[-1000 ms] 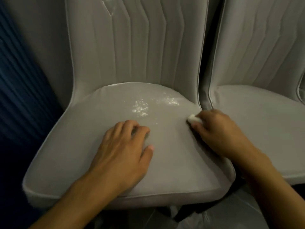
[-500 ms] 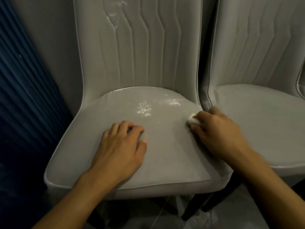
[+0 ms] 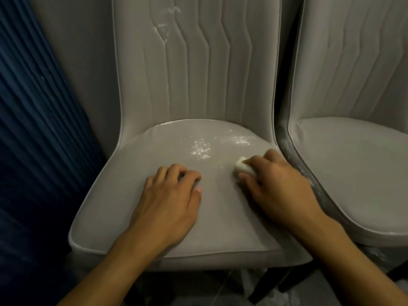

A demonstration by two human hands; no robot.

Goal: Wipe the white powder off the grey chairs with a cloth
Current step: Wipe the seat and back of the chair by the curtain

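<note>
Both chairs are the same soft grey. The left chair (image 3: 123, 195) has vertical stitched lines with a zigzag kink running down its backrest, plus paler piping round the edges, and the right chair (image 3: 353, 173) carries the same pattern. The powder (image 3: 202, 149) shows as bright white speckles on the left seat (there's a thin white streak (image 3: 162, 33) up on that backrest too). The cloth (image 3: 241, 166) is off-white, almost cream. Off to the left is a deep navy panel (image 3: 33, 129) with fine ribs. The chair legs (image 3: 261, 288) are black.
</note>
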